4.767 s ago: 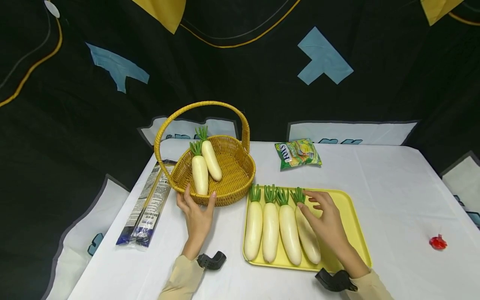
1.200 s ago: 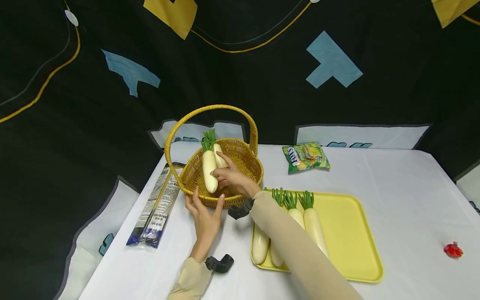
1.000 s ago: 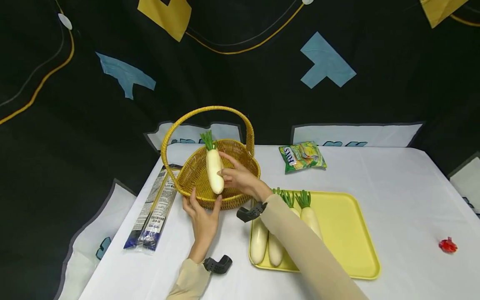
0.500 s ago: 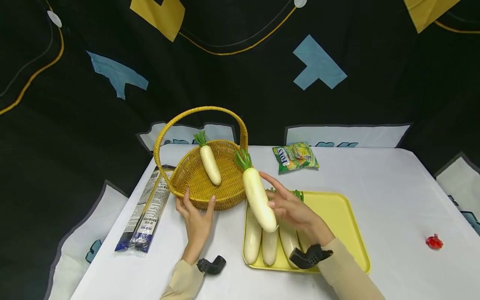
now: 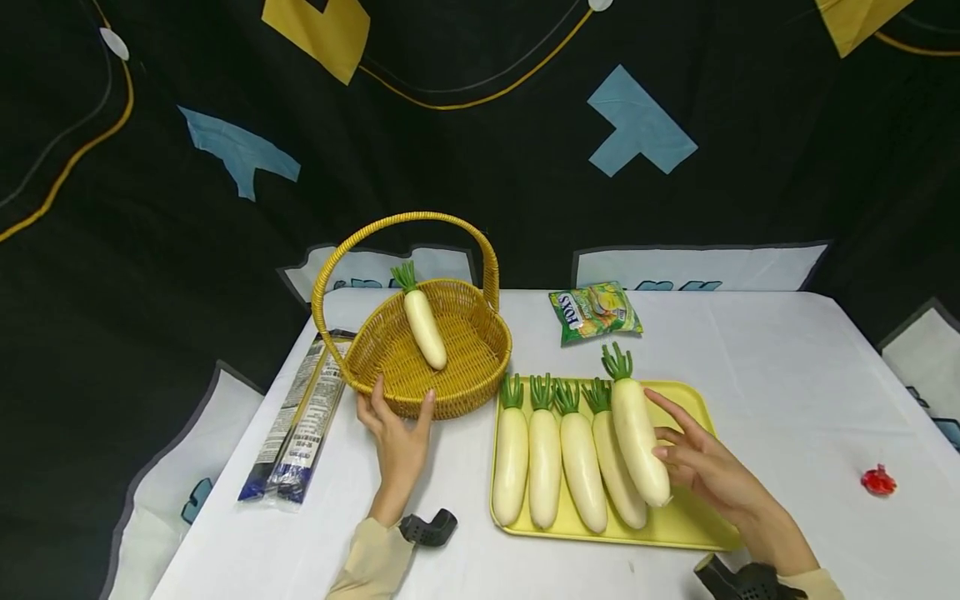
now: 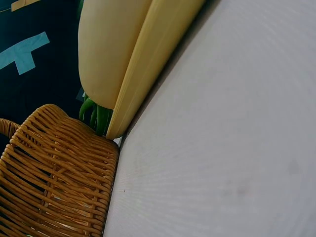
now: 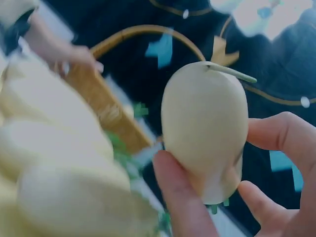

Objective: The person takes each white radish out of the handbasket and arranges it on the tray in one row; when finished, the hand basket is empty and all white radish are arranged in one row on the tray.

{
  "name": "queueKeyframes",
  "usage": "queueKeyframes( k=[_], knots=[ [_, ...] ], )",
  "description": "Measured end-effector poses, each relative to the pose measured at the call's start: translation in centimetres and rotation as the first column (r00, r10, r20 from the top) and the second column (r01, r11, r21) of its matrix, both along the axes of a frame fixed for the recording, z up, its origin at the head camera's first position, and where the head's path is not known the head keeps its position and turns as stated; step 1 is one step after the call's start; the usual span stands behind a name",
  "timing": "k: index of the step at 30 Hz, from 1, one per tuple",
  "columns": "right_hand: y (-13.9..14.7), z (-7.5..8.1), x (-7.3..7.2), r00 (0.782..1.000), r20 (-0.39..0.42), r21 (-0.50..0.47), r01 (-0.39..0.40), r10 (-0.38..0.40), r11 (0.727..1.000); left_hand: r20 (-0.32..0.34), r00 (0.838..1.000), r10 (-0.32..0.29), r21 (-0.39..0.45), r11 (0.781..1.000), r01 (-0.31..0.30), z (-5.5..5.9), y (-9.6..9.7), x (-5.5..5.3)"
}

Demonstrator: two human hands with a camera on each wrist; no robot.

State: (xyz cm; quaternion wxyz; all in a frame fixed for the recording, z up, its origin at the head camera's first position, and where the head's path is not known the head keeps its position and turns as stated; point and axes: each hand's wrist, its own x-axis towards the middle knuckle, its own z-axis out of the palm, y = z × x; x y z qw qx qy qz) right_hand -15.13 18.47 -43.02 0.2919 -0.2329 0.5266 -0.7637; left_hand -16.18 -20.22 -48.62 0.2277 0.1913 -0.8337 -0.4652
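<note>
My right hand (image 5: 705, 467) pinches a white radish (image 5: 637, 433) between thumb and fingers, over the right part of the yellow tray (image 5: 693, 400). In the right wrist view the blunt end of this radish (image 7: 205, 113) faces the camera, with fingers on both sides. Several more white radishes (image 5: 543, 467) with green tops lie side by side on the tray. My left hand (image 5: 399, 450) touches the front rim of a wicker basket (image 5: 472, 367), thumb and fingers spread. One smaller radish (image 5: 424, 329) leans inside it. The left wrist view shows the basket's woven side (image 6: 59, 182), not the hand.
Two long plastic-wrapped packs (image 5: 300, 421) lie left of the basket. A green candy bag (image 5: 596, 312) sits behind the tray, and a small red object (image 5: 877, 481) lies far right on the white tablecloth (image 5: 787, 375). The basket's tall handle (image 5: 408, 217) arches above it.
My right hand has taken one of the two radishes out of the basket and carried it right, over the tray. The left hand stays at the basket rim.
</note>
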Motion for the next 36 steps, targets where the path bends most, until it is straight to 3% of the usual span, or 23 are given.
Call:
queueKeyframes(
  k=[3, 9, 11, 17, 24, 28, 32, 34, 36],
  knots=[
    [1.7, -0.6, 0.5, 0.999, 0.006, 0.122, 0.048, -0.049, 0.991, -0.002, 1.0, 0.001, -0.002, 1.0, -0.001, 0.0, 0.0, -0.1],
    [3.0, -1.5, 1.1, 0.992, -0.013, 0.331, 0.123, -0.126, 0.936, -0.011, 1.0, 0.011, -0.004, 1.0, -0.011, 0.0, -0.1, -0.1],
    [2.8, -1.7, 1.0, 0.989, -0.025, 0.394, 0.146, -0.148, 0.907, -0.018, 1.0, 0.014, -0.005, 1.0, -0.014, -0.1, -0.2, -0.1],
    [2.0, -1.9, 1.0, 0.971, -0.073, 0.601, 0.226, -0.229, 0.766, -0.009, 1.0, 0.007, 0.006, 1.0, -0.007, 0.0, -0.1, -0.1],
    [1.0, -2.0, 1.3, 0.955, -0.175, 0.672, 0.294, -0.24, 0.68, 0.015, 1.0, -0.001, 0.003, 1.0, 0.001, 0.1, 0.1, 0.2],
    [0.4, -1.9, 1.5, 0.914, -0.344, 0.706, 0.403, -0.214, 0.583, 0.007, 1.0, -0.003, 0.005, 1.0, 0.003, 0.1, 0.1, 0.2],
    [-0.2, -1.9, 1.7, 0.833, -0.521, 0.683, 0.538, -0.187, 0.494, -0.006, 1.0, -0.006, 0.007, 1.0, 0.006, 0.2, 0.1, 0.1],
    [-0.5, -1.8, 1.8, 0.802, -0.569, 0.665, 0.578, -0.18, 0.473, -0.012, 1.0, -0.005, 0.003, 1.0, 0.005, 0.2, 0.1, 0.1],
    [-0.7, -1.7, 1.8, 0.788, -0.589, 0.656, 0.596, -0.179, 0.464, -0.016, 1.0, -0.003, 0.0, 1.0, 0.003, 0.1, 0.0, 0.0]
  ],
)
